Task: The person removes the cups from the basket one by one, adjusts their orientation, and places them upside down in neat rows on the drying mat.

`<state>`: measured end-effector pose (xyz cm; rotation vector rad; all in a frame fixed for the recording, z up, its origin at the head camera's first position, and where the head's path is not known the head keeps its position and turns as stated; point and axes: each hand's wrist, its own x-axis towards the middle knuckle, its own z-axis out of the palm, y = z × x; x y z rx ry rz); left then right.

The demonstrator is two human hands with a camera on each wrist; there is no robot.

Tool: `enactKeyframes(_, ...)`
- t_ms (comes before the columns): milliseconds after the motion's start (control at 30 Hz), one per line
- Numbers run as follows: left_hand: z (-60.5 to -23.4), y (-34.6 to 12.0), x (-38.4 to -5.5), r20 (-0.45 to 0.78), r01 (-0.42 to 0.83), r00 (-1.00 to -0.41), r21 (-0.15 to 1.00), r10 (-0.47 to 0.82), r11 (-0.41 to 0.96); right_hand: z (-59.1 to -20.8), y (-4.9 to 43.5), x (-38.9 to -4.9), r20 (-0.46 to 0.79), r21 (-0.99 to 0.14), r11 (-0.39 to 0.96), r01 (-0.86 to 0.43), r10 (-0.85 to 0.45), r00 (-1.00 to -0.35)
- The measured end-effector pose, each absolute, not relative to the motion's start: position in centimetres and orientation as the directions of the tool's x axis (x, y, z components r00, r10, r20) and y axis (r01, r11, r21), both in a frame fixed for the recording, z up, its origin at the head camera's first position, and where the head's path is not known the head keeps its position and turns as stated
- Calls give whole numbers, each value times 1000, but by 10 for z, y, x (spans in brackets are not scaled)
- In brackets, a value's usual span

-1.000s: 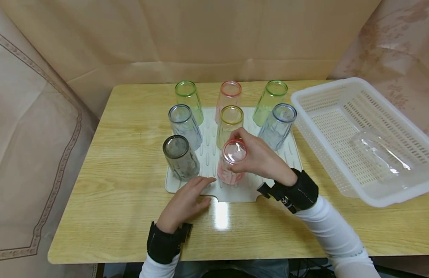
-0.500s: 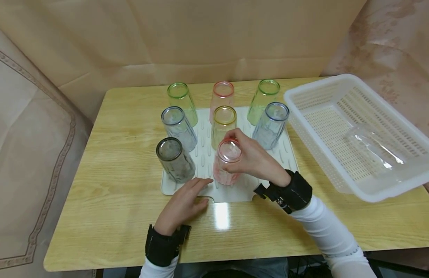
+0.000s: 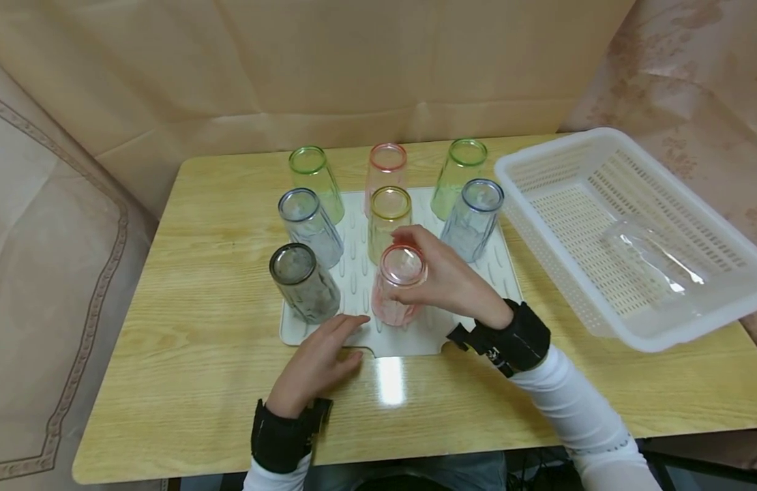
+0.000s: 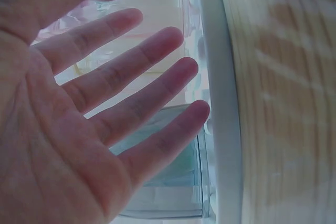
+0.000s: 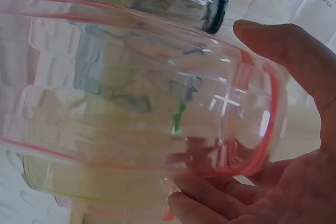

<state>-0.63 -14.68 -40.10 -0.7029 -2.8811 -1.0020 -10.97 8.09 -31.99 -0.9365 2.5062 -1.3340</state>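
My right hand (image 3: 442,276) holds a pink-tinted drinking glass (image 3: 392,305) that stands upside down on a white ribbed tray (image 3: 409,341). Thumb and fingers lie on opposite sides of the glass near its upturned base, and the right wrist view shows it close up. My left hand (image 3: 320,361) is spread at the tray's front edge, just below an upturned grey glass (image 3: 305,283); in the left wrist view its palm and straight fingers (image 4: 157,51) hold nothing. Directly behind the held glass is a yellow glass (image 3: 387,221).
Two blue glasses (image 3: 314,228) flank the yellow one. Two green glasses (image 3: 317,181) and another pink glass (image 3: 386,174) form the back row, all upside down. At the right stands a white perforated basket (image 3: 556,273) with a clear glass (image 3: 651,259) lying inside.
The head view has shifted slightly, so the whole scene slides a little left in it. Both hands and the glasses keep nearly the same places relative to the tray.
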Motion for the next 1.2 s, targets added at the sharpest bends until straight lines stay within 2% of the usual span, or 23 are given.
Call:
enactKeyframes(233,-400,-148,-4,168,419,-899,596,404,684,-308,100,-106,127,-764,470,-442,-562,-817)
enactKeyframes(567,-394,-150,0,161,405,-907,592,390,697,-292,136,-104,183,-725,523,-449,-482,-857)
enactKeyframes(833,-392,-147,0,165,418,-901,582,402,697,-269,179,-104,130,-724,607,-327,-345,-929)
enactKeyframes(967,-392,-143,0,157,429,-893,584,422,689,-267,203,-106,125,-741,619,-262,-257,-958)
enactKeyframes(1200,-391,-138,3,174,457,-880,560,442,691,-268,249,-115,28,-741,664,-99,-116,-993)
